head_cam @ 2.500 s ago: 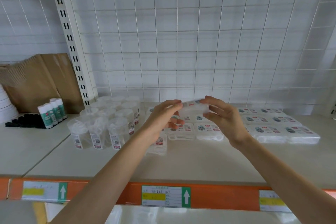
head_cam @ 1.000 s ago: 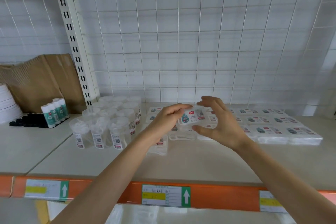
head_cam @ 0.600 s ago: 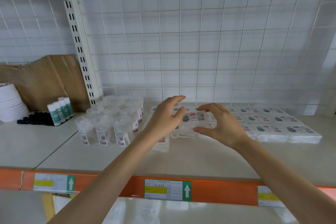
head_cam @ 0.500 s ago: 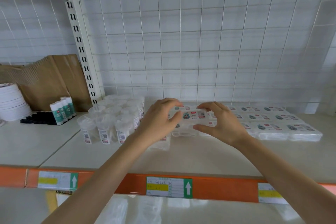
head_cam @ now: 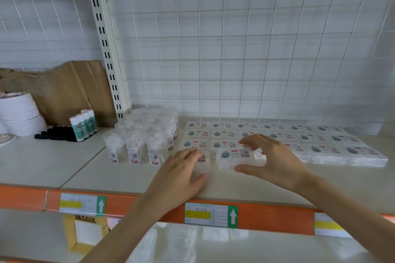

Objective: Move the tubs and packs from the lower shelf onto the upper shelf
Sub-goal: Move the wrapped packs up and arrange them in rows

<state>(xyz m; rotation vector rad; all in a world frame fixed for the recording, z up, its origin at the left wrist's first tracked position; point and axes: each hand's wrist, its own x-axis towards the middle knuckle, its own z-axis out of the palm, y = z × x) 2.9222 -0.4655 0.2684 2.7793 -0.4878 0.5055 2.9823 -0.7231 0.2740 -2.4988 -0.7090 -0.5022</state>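
**Step in hand (judged):** seating a pack in a new front row on the upper shelf [head_cam: 245, 186].

**Hands:**
- The right hand [head_cam: 277, 162] is pinching a labelled pack [head_cam: 234, 157], thumb at its near edge and fingers at its far edge. The pack is lying flat, label up. Whether it is resting on the shelf or just above it cannot be told.
- The left hand [head_cam: 181, 168] is curving its fingers over a front-left pack [head_cam: 203, 162], just beside the first, and appears to be holding it down on the shelf.

**Doing it well (judged):**
- The labelled pack is needing squaring against the row behind and closing up to its left neighbour.
- The left hand should be steadying that neighbour so it is not getting shoved out of line.
- The pinch should be opening only once the pack is lying flat.

**Count:**
- Flat packs [head_cam: 275, 127]: six are showing in the back row and six in the second. The third row is partly hidden by the right hand, with at least four showing. Two more are under the hands.
- Clear tubs [head_cam: 139, 141]: three are standing across the front, with further rows behind. They are translucent and overlapping, so the total is not readable.
- Lower shelf [head_cam: 277, 247]: blurred clear-wrapped goods are showing, number not readable.
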